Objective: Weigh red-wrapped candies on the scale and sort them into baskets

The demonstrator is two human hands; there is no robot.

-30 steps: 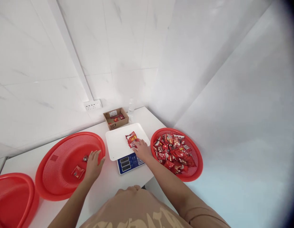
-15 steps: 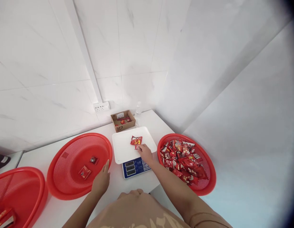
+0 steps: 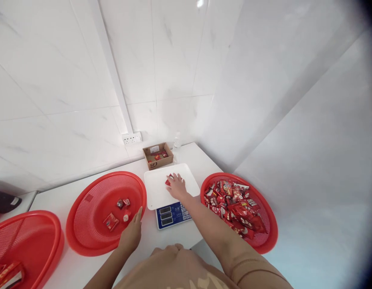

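My right hand (image 3: 176,187) reaches over the white tray (image 3: 156,188) of a digital scale (image 3: 170,215). Its fingers are spread on top of a red snack packet (image 3: 168,181), which they partly cover. My left hand (image 3: 132,233) is at the near right rim of the middle red plastic basket (image 3: 80,245), fingers stretched out along the edge, nothing visible in them. Inside that basket lie several small wrapped snacks, among them a flat red packet (image 3: 111,221) and a small red-and-white piece (image 3: 126,216).
To the right, another red basket (image 3: 274,233) holds a heap of red snack packets (image 3: 234,204). A cardboard box (image 3: 158,156) with a few red pieces stands behind the scale, beside a clear bottle (image 3: 176,140). A third red basket (image 3: 55,233) is at far left. Walls rise behind and right.
More small snacks now lie in the middle basket near my left hand. My right hand, earlier at a small packet, has moved up over the larger red packet with fingers spread. The view shifted slightly.
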